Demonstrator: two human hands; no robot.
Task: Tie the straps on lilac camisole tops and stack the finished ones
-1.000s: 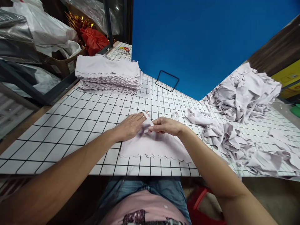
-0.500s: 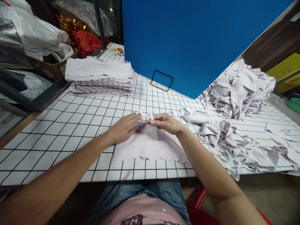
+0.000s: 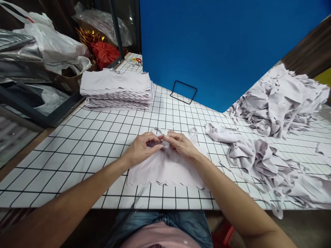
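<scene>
A pale lilac-grey camisole [image 3: 165, 170] with a wavy hem lies flat before me, its hem toward the table's near edge. A loop of its strap [image 3: 193, 132] shows beyond my right hand. Both hands meet at the garment's upper edge. My left hand [image 3: 142, 146] has thumb and forefinger closed on the fabric there. Touching its fingertips, my right hand [image 3: 181, 143] pinches the same edge. The small bit of cloth between the fingertips is partly hidden.
A neat stack of folded pale garments [image 3: 116, 86] stands at the back left. Loose garments [image 3: 269, 168] lie at right, before a large heap [image 3: 281, 100]. A blue panel [image 3: 219, 51] rises behind a black wire frame [image 3: 183, 92]. Bags [image 3: 59, 44] fill the left shelf.
My left hand has gone from resting on the garment to pinching its upper edge, beside my right fingertips. The view has shifted slightly, so the surroundings sit further right and lower.
</scene>
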